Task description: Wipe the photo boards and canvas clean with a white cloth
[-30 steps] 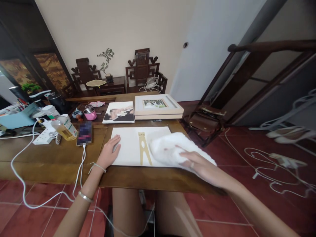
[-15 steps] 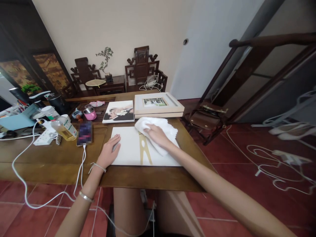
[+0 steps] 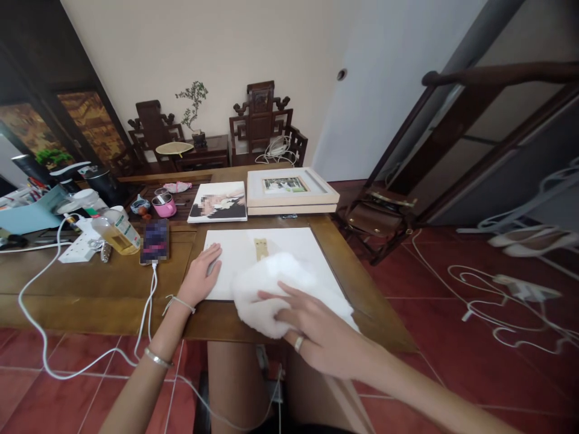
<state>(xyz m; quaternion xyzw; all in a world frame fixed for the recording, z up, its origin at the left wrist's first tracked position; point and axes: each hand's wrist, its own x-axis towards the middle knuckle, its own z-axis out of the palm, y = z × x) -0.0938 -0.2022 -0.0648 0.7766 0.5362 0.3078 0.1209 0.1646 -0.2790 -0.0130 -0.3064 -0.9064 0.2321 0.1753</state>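
A flat white panel (image 3: pixel 235 253) lies on the wooden table in front of me. Near its middle shows the end of a gold-coloured piece (image 3: pixel 261 248), the rest of which is covered. My left hand (image 3: pixel 205 276) rests on the panel's left edge, fingers stretched out and holding nothing. A bunched white cloth (image 3: pixel 275 280) is gripped in my right hand (image 3: pixel 312 328), at the near right part of the panel. The cloth hangs over the panel's front edge and hides that corner.
Behind the panel lie a photo print (image 3: pixel 217 203) and stacked light-wood picture frames (image 3: pixel 292 193). To the left are a phone (image 3: pixel 154 241) on a cable, a bottle (image 3: pixel 117 232), a pink cup (image 3: pixel 164 205) and a power strip (image 3: pixel 80 246). A wooden chair (image 3: pixel 389 205) stands right.
My right hand has drawn the cloth from the panel's far part toward me, covering most of the gold-coloured piece. My left hand has stayed in place.
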